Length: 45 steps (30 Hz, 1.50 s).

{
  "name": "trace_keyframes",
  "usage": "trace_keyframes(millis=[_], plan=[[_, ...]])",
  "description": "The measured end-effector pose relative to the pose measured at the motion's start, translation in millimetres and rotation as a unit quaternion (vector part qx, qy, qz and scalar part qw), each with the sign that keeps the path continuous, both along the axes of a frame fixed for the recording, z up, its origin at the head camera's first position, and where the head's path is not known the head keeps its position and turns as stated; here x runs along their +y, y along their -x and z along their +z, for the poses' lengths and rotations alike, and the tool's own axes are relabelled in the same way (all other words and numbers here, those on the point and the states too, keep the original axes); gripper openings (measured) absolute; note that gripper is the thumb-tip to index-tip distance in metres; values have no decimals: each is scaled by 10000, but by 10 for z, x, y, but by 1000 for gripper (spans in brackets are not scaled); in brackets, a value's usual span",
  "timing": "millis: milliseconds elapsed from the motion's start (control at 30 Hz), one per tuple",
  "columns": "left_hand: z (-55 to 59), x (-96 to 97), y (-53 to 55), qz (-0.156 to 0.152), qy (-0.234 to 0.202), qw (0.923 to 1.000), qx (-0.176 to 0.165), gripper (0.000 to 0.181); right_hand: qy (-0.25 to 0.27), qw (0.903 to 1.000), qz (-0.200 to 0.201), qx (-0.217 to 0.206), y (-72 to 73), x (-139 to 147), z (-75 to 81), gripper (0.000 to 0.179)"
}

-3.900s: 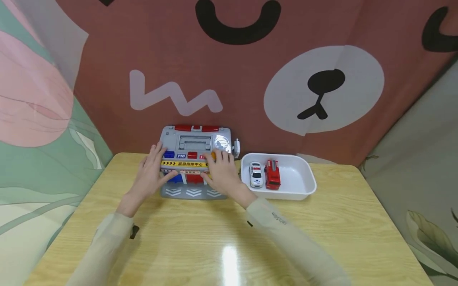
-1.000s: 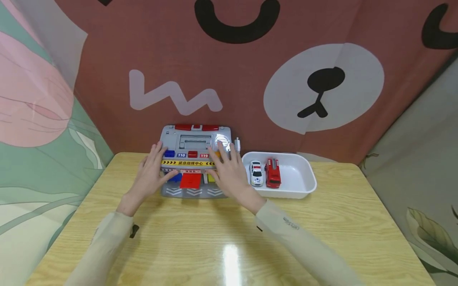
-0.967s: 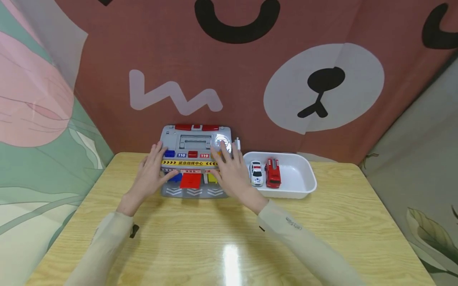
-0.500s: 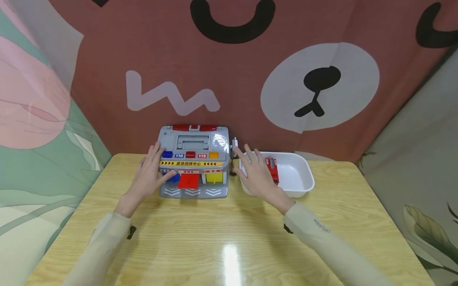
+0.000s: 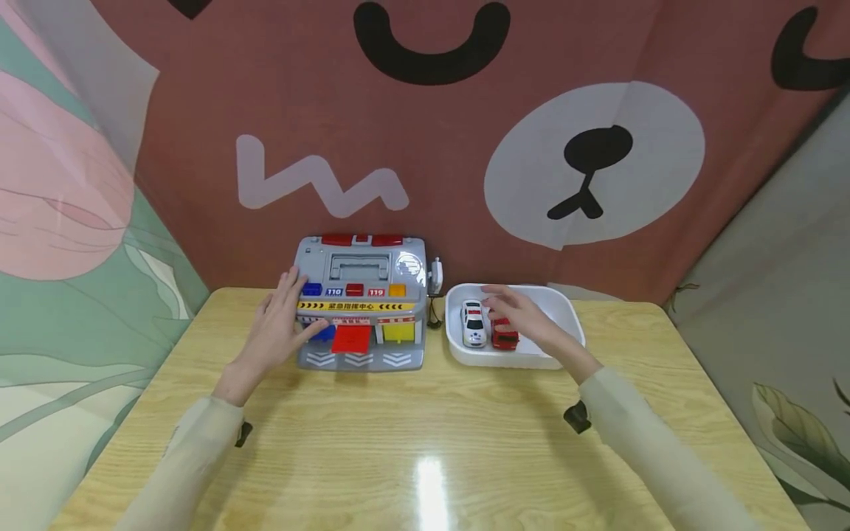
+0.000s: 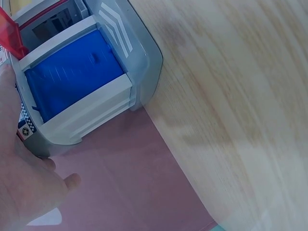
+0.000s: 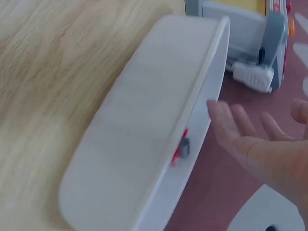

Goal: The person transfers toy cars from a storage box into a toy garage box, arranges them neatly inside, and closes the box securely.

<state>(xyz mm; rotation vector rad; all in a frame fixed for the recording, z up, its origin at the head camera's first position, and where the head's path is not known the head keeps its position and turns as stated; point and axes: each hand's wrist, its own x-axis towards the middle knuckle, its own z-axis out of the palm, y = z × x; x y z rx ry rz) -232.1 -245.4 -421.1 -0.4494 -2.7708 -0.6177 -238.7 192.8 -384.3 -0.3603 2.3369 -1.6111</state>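
Note:
A grey toy emergency station (image 5: 355, 305) stands at the back of the table. My left hand (image 5: 272, 332) rests against its left side, fingers spread on the top edge. Its red door (image 5: 350, 339) is swung up and out, while the blue door (image 6: 74, 72) and yellow door (image 5: 399, 332) are down. My right hand (image 5: 527, 321) hovers over the white tray (image 5: 567, 317), fingers loosely bent and holding nothing. Below it a red toy fire truck (image 5: 505, 341) is partly hidden, beside a white toy police car (image 5: 474, 324).
Blue, red and orange buttons line the station's top, the orange button (image 5: 397, 290) at the right end. A white handset (image 5: 435, 276) hangs on its right side, with a dark cord (image 5: 434, 318) below. A printed curtain (image 5: 438, 184) hangs directly behind the table (image 5: 372, 442).
The station's red door, down at first, has swung up. My right hand has left the station's right side and moved right over the tray. My left hand has stayed put.

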Motion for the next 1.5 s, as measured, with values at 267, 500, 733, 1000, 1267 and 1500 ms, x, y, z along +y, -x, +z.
trace_keyframes(millis=[267, 500, 733, 1000, 1267, 1500], plan=[[10, 12, -3, -2, 33, 10000, 18, 94, 730, 9845, -428, -1534, 162, 364, -68, 46], [6, 3, -2, 6, 7, 9999, 114, 94, 635, 9682, -669, -2327, 216, 605, -118, 48], [0, 18, -6, -1, -55, 9999, 132, 94, 347, 9619, -722, -2614, 229, 681, -183, 45], [-5, 24, -12, 8, -82, 9999, 123, 94, -181, 9534, -689, -2933, 278, 614, -342, 41], [-21, 9, -15, -15, -108, 9998, 140, 93, -109, 9471, -860, -3089, 339, 540, -457, 25], [-18, 9, -13, -3, -84, 9999, 131, 93, -119, 9400, -1083, -3232, 385, 524, -504, 19]])
